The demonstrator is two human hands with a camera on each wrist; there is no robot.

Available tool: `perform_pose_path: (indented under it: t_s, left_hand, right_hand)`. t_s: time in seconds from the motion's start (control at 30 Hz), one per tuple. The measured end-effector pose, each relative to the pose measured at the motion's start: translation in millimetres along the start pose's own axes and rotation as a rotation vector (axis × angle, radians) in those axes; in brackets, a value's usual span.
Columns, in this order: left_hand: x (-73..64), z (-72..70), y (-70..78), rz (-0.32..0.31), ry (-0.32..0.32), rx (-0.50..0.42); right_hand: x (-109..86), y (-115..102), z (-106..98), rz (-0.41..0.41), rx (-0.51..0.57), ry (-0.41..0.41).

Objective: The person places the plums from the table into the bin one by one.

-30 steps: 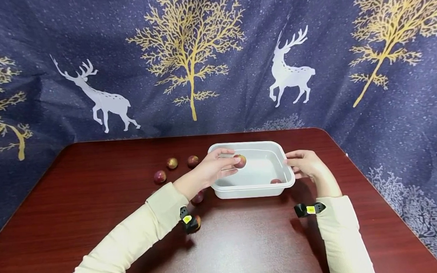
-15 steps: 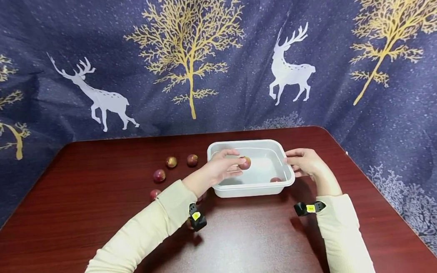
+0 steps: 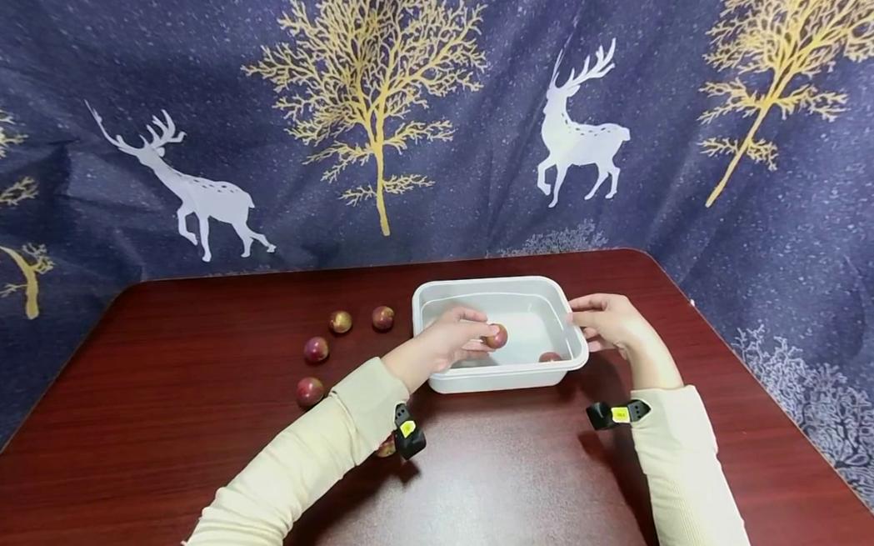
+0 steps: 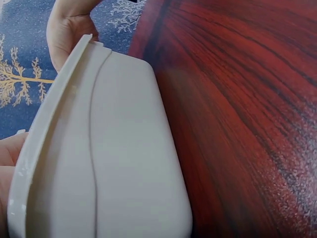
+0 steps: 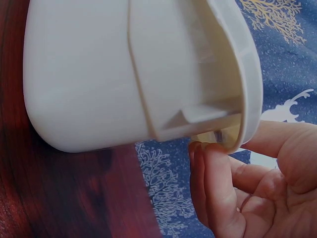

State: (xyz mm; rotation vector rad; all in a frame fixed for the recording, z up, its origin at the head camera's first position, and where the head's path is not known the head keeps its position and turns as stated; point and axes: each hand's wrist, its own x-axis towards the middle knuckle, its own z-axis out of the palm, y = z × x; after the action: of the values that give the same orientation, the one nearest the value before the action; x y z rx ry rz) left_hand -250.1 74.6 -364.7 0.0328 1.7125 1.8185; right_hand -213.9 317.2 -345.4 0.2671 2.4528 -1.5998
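Observation:
My left hand [image 3: 458,338] reaches over the left rim of a white plastic basin [image 3: 507,378] and pinches a red plum [image 3: 497,336] at the fingertips, low over the inside. Another plum [image 3: 550,356] lies in the basin near its front right corner, partly hidden by the front wall. On the right side, my right hand [image 3: 611,325] grips the basin's rim; in the right wrist view its fingers [image 5: 218,186] curl up under the lip. The left wrist view shows mostly the outer wall [image 4: 133,139] of the basin, which hides the held plum.
Several plums lie on the dark red table [image 3: 209,362] left of the basin, among them a yellowish one [image 3: 340,321] and a red one [image 3: 310,391]. One more plum [image 3: 385,447] is partly covered by the left wrist camera. A patterned blue cloth [image 3: 462,188] hangs behind.
My left hand has moved right and slightly down into the basin with the plum. A plum that its forearm covered now shows at the left. My right hand stays on the rim.

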Motion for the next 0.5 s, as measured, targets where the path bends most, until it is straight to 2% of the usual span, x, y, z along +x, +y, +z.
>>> perform_pose_path:
  t_s: [0.23, 0.5]
  left_hand:
    - [7.1, 2.5, -2.6, -0.007, -0.003, 0.077]
    - [8.9, 0.8, -6.6, -0.018, 0.007, 0.137]
  right_hand:
    - [0.0, -0.1, -1.6, -0.006, 0.003, 0.003]
    - [0.9, 0.9, 0.6, -0.008, -0.003, 0.008]
